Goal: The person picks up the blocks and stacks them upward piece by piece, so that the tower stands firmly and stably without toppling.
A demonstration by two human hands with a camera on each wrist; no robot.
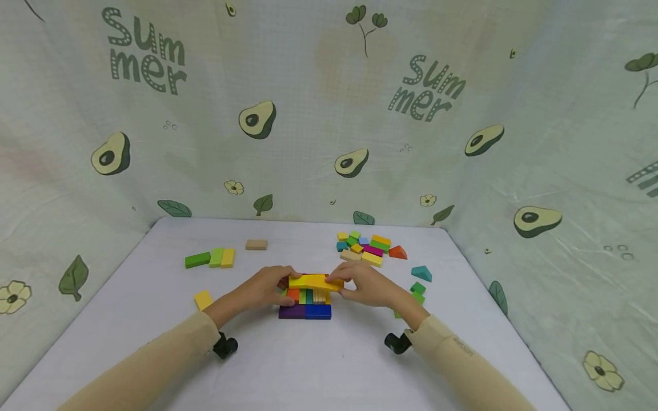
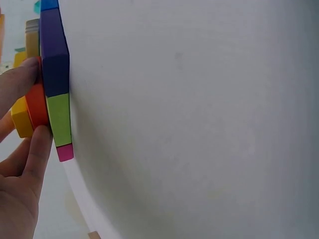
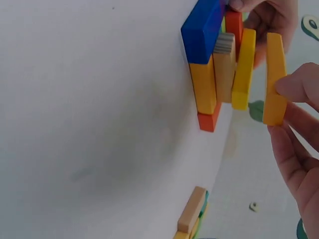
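Note:
A low stacked wall of coloured blocks stands mid-table, with a purple block [image 1: 292, 312] and a blue block [image 1: 318, 311] along its front. Above these sit an orange block [image 2: 36, 102] and a beige block [image 3: 224, 74]; a yellow block [image 3: 244, 69] lies on top. At the wall's left end my left hand [image 1: 269, 287] grips the orange block, thumb on its front face and a finger at its end. My right hand [image 1: 362, 282] pinches a yellow-orange block [image 3: 274, 59] between thumb and fingers, with a gap between it and the yellow block below.
A cluster of mixed blocks [image 1: 372, 258] lies at the back right, near a teal triangle [image 1: 421, 273]. Green blocks [image 1: 418, 287] lie by my right forearm. Toward the back left are green and yellow blocks [image 1: 227, 258], a wooden block [image 1: 256, 245] and a yellow block [image 1: 203, 299].

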